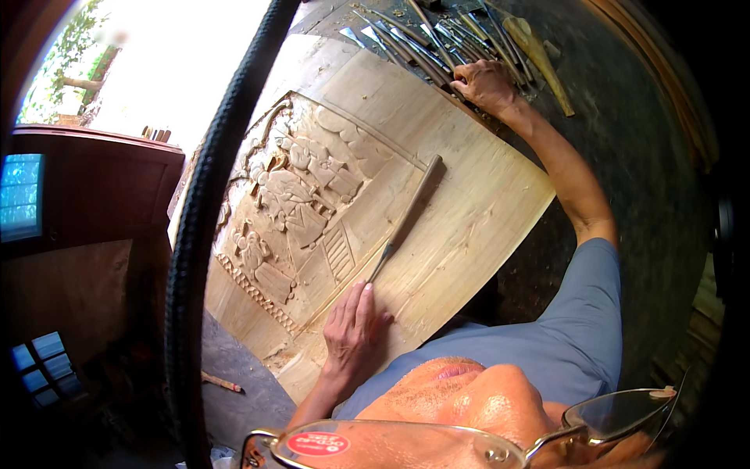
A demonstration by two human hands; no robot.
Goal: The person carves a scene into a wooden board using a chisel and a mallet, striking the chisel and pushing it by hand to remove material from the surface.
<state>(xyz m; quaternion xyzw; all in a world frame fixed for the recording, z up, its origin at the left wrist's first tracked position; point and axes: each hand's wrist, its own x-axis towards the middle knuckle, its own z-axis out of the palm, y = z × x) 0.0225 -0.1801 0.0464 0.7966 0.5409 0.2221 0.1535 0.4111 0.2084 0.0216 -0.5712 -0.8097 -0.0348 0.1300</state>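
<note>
A pale wooden board [461,234] fills the middle, carved in relief with figures [293,191] and a patterned border. A long chisel [410,211] lies diagonally on its plain part. My left hand [351,328] rests on the board, fingers extended, fingertips at the chisel's narrow blade end. My right hand [488,86] is up beyond the board's back-right edge, among a spread of chisels and gouges [398,43]; its fingers are curled, and whatever is in them is hidden. A wooden mallet [535,51] lies just right of that hand.
A thick black braided cord [219,172] crosses the view on the left. A dark wooden cabinet [94,180] stands at the left, with a bright opening behind it. A short stick [223,381] lies on the grey surface [246,410] below the board's left corner.
</note>
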